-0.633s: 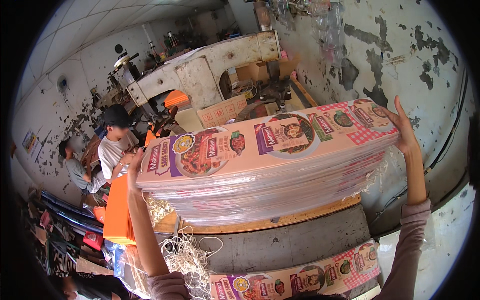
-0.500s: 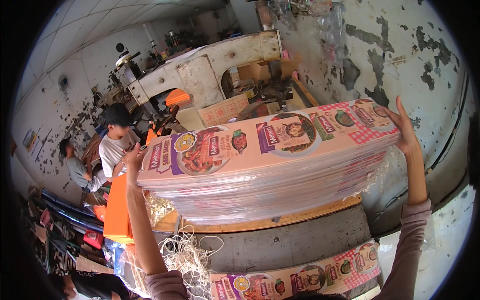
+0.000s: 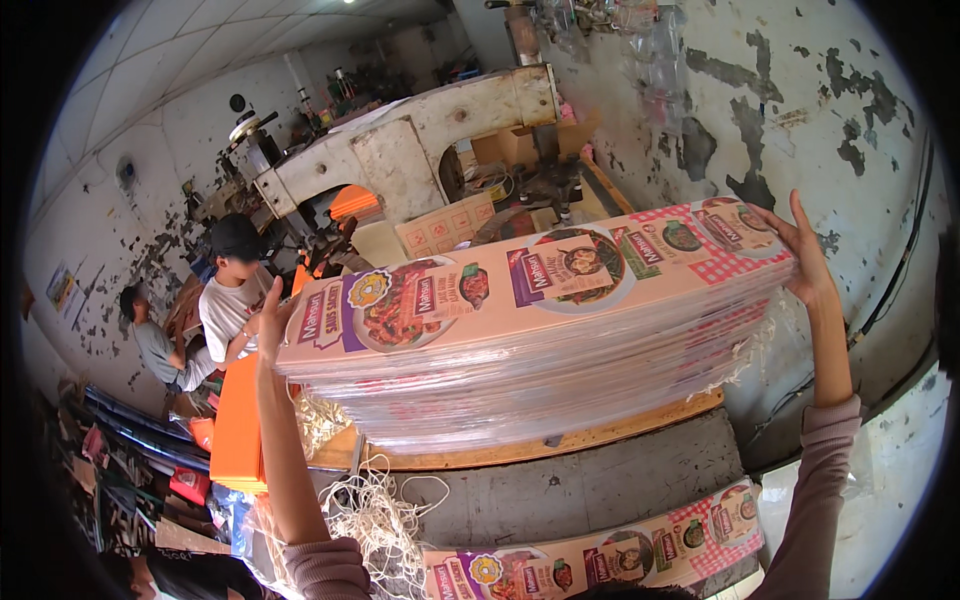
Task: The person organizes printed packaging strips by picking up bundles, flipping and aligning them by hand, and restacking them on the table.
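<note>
- As left hand [image 3: 266, 328] and right hand [image 3: 808, 262] grip its ends, fingers half-curled, the wrapped stack [image 3: 530, 320] is over the far side of the counter [image 3: 580, 490].
- String [image 3: 372, 525] heaps at the counter's left end.
- Printed cardboard [image 3: 640, 550] lies at its near side.

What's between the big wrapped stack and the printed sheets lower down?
In the head view, a wooden strip and a grey surface lie between the wrapped stack and the printed sheets.
</note>
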`<action>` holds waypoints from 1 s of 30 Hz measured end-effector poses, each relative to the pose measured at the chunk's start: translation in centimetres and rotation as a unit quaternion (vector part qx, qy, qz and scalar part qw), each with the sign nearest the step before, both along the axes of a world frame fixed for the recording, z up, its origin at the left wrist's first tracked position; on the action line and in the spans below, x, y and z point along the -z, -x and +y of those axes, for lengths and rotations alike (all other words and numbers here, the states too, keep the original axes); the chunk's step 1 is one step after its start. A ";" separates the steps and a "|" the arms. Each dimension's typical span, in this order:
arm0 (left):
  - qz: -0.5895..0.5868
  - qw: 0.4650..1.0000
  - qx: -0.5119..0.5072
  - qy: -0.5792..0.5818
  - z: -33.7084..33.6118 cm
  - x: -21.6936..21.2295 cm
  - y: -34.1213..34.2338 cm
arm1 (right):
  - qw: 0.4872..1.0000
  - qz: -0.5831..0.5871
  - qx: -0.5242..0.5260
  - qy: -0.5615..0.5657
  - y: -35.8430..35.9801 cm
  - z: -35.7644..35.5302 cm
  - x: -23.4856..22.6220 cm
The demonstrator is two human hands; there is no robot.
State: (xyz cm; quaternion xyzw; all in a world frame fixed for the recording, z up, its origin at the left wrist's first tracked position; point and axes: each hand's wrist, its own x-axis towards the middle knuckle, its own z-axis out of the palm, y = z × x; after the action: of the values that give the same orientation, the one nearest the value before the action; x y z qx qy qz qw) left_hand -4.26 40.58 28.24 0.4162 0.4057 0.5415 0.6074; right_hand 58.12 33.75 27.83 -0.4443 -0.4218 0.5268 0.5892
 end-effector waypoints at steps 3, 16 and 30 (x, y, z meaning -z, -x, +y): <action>0.024 0.999 -0.028 -0.018 -0.7 -0.5 -0.4 | 1.000 -0.002 -0.007 -0.003 0.3 -0.1 -0.2; 0.041 0.999 0.029 -0.008 -0.7 -1.0 0.0 | 0.997 -0.067 0.022 -0.006 0.1 -0.8 -0.6; 0.003 1.000 0.016 -0.005 0.0 -1.1 -0.3 | 0.995 -0.097 0.038 0.001 -0.4 -1.1 -0.8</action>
State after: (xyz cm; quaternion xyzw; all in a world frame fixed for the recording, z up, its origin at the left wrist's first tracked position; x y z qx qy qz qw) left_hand -3.93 40.54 29.30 0.4272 0.3982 0.5327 0.6125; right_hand 58.54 32.60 28.62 -0.5092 -0.4595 0.4588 0.5648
